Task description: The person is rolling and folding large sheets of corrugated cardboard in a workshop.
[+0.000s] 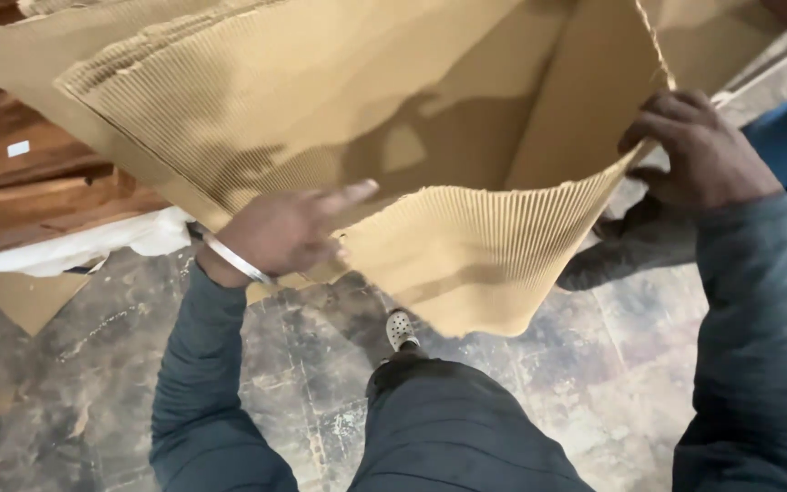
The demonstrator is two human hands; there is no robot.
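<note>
My left hand [289, 230] lies flat, fingers stretched, against the torn lower flap of a big tan corrugated cardboard sheet [339, 100], while my right hand [699, 150] grips its ragged right edge. The sheet hangs before me above the stained floor [66, 383], ribbed and curling, with wooden planks [20, 173] beyond.

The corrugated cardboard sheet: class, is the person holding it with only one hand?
No: the left hand presses against the corrugated cardboard sheet while the right hand grips its torn edge.
</note>
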